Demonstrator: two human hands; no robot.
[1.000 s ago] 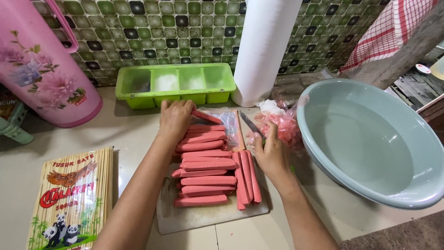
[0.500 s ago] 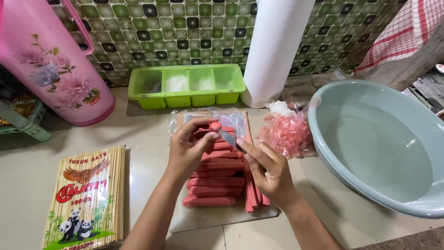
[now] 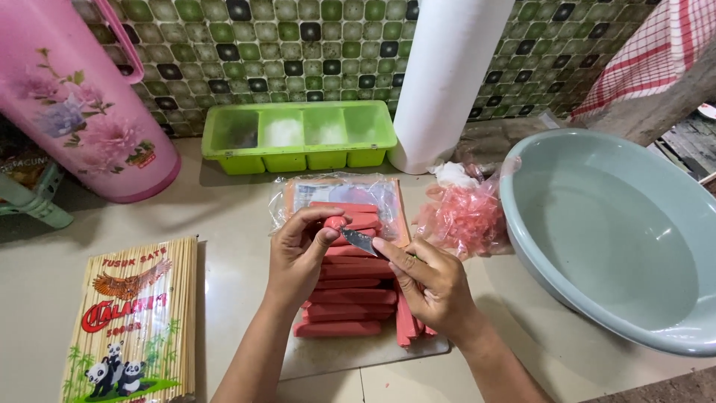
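My left hand (image 3: 298, 254) holds one red sausage (image 3: 335, 222) by its end, lifted a little above the pile. My right hand (image 3: 432, 283) grips a small knife (image 3: 362, 240) whose blade touches that sausage's tip. Below both hands, several red sausages (image 3: 339, 298) lie side by side on a pale cutting board (image 3: 350, 351). An opened clear sausage wrapper (image 3: 350, 195) lies at the far end of the board.
A large grey-green basin (image 3: 619, 231) stands at the right. A bag of pink peeled casings (image 3: 466, 220) lies next to it. Behind are a green compartment tray (image 3: 298, 134), a white paper roll (image 3: 440, 82) and a pink flowered jug (image 3: 74, 104). A pack of bamboo skewers (image 3: 130, 321) lies at the left.
My hands lifted off the sausage pile. The left picked up one sausage and the right brought the knife blade to its tip.
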